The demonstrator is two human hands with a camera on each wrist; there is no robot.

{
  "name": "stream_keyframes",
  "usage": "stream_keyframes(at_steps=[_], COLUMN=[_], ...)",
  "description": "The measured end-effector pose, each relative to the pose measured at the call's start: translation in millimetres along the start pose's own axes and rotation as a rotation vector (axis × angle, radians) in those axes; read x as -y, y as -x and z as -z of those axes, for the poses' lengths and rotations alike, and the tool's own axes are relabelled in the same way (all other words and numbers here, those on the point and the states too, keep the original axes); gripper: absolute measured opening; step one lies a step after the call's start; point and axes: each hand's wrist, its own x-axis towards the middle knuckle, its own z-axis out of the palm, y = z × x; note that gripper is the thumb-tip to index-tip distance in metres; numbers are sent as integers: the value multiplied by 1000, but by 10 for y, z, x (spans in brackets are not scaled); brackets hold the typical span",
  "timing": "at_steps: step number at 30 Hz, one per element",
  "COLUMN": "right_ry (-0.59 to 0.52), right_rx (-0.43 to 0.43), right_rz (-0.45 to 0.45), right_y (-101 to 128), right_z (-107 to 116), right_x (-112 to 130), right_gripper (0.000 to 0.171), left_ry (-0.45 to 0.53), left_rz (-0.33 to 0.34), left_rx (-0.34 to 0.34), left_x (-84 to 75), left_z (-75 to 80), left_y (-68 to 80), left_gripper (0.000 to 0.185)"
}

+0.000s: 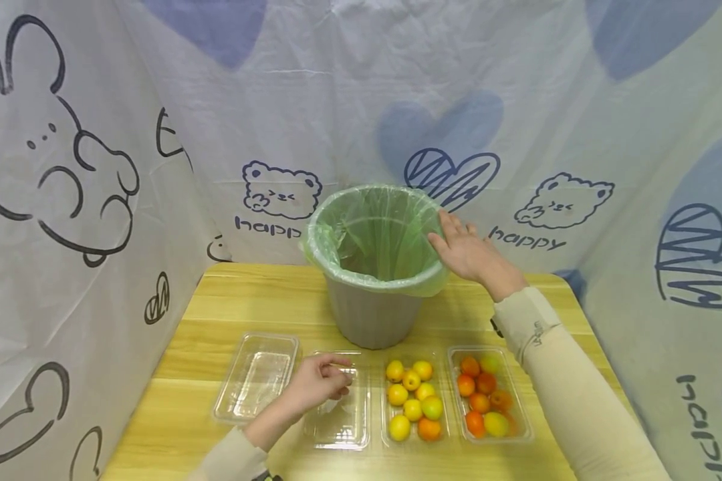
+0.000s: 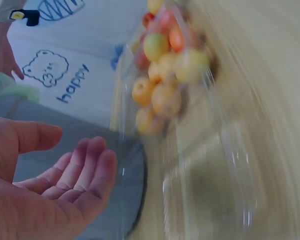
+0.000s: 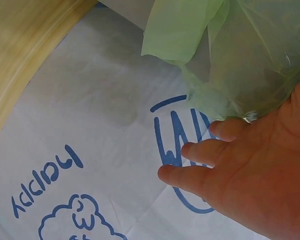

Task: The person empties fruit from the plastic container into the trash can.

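A grey bin [image 1: 370, 314] lined with a green bag [image 1: 376, 227] stands at the middle of the wooden table. My right hand [image 1: 460, 244] lies flat against the bag at the bin's right rim, fingers straight; the right wrist view shows the right hand [image 3: 250, 170] beside the green bag [image 3: 225, 55]. My left hand [image 1: 327, 379] hovers over an empty clear tray [image 1: 343, 424], fingers loosely curled. In the blurred left wrist view the left hand [image 2: 60, 185] shows a bare palm holding nothing.
Several clear trays line the front of the table [image 1: 265, 294]: an empty one [image 1: 255, 377] at left, one with yellow fruits [image 1: 412, 401], one with orange fruits [image 1: 484, 394]. Printed cloth walls [image 1: 66, 200] close in the table on three sides.
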Motion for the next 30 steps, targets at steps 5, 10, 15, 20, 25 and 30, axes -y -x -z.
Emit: stream_keyframes(at_steps=[5, 10, 15, 20, 25, 30], right_ry=[-5, -4, -11, -8, -9, -17], right_rx=[0, -3, -3, 1, -2, -3], right_rz=[-1, -2, -3, 3, 6, 7], right_y=[-9, -15, -11, 0, 10, 3], right_z=[2, 2, 1, -2, 11, 12], right_x=[-2, -7, -7, 4, 10, -6], right_gripper=[77, 78, 80, 79, 79, 80], left_ry=[125, 143, 148, 149, 123, 101], left_rz=[39, 60, 83, 99, 110, 110], left_rx=[42, 50, 58, 62, 58, 38], left_x=[17, 93, 111, 96, 75, 87], left_z=[-225, -408, -503, -537, -553, -580], left_y=[-67, -140, -173, -185, -210, -243], left_gripper=[49, 59, 65, 65, 67, 68])
